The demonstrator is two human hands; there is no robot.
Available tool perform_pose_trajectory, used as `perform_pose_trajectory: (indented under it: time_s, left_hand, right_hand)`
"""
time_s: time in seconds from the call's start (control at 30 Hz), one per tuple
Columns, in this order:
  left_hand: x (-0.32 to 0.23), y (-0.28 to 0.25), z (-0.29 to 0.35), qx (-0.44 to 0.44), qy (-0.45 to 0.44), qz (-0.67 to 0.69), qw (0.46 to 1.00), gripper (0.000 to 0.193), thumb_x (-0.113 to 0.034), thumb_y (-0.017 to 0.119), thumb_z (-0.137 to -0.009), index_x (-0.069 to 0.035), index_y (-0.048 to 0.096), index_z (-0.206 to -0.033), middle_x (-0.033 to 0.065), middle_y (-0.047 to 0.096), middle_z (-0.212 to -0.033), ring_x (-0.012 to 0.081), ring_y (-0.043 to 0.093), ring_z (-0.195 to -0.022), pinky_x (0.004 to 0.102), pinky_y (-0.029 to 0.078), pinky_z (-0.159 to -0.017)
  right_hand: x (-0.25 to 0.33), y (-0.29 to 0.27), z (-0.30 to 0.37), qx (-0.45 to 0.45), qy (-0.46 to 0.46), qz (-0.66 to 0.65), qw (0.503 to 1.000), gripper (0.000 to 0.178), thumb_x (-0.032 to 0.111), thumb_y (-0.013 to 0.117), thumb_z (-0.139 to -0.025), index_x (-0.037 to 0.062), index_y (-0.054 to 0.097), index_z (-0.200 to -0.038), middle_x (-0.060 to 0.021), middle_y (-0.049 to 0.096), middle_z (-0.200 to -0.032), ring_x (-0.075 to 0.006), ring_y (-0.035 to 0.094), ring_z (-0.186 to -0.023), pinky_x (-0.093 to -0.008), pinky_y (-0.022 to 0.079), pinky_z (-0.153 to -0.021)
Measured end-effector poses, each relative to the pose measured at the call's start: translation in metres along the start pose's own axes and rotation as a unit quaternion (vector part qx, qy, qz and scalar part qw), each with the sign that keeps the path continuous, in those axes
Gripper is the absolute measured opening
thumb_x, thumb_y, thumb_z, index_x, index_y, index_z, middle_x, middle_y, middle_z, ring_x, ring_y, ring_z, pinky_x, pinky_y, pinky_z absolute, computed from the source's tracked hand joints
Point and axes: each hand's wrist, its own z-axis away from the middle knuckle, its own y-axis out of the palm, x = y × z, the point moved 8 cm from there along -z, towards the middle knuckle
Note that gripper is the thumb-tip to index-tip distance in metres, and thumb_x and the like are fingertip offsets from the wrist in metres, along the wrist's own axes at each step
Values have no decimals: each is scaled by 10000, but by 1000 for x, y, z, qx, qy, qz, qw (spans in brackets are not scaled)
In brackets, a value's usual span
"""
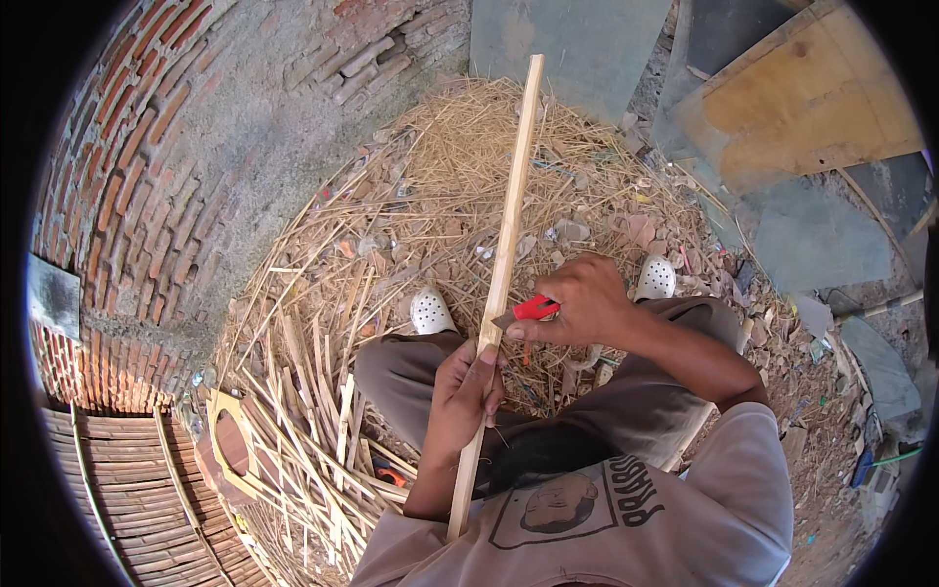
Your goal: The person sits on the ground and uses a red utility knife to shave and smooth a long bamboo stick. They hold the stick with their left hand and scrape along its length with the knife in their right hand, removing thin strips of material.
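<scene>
A long, pale strip of wood or bamboo (509,215) slants up from against my shirt to well beyond my feet. My left hand (464,391) is wrapped around its lower part, with the thumb lying along the strip. In my right hand (589,301) is a red-handled utility knife (536,307), gripped with the fingers curled over it. The knife's short blade meets the strip's right edge just above my left thumb. How deep the blade sits in the strip I cannot tell.
Many thin split strips (323,421) lie piled at my left, beside a yellowish board with a round hole (231,440). Straw and shavings (460,137) cover the ground ahead. A worn brick wall (147,166) rises at left; sheets and a tan board (812,88) lie at far right.
</scene>
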Motion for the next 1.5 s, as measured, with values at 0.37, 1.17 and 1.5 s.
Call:
perform_pose_trajectory:
  time_s: [0.37, 1.17, 1.5]
  left_hand:
    - [4, 9, 6, 22, -4, 9, 1000, 264, -270, 418, -1041, -39, 519, -964, 3, 442, -529, 58, 365, -401, 202, 313, -393]
    - [22, 12, 37, 66, -33, 19, 997, 275, -281, 391, -1050, -38, 493, -971, 3, 453, -545, 55, 375, -405, 199, 315, -408]
    - [44, 18, 63, 103, -94, 20, 990, 253, -269, 393, -1051, -43, 480, -975, -9, 439, -548, 37, 370, -430, 194, 300, -422]
  right_hand:
    - [-9, -11, -3, -52, -8, 61, 997, 602, 709, 669, -696, 121, 627, -574, -73, 546, -501, -274, 584, -473, -397, 462, -503]
    - [-123, -52, -45, -83, 175, 144, 970, 749, 816, 498, -752, 99, 715, -719, -100, 584, -520, -302, 632, -549, -435, 483, -543]
    - [-224, -86, -44, -85, 332, 94, 935, 789, 813, 450, -783, 93, 758, -876, -171, 664, -715, -340, 667, -776, -447, 502, -705]
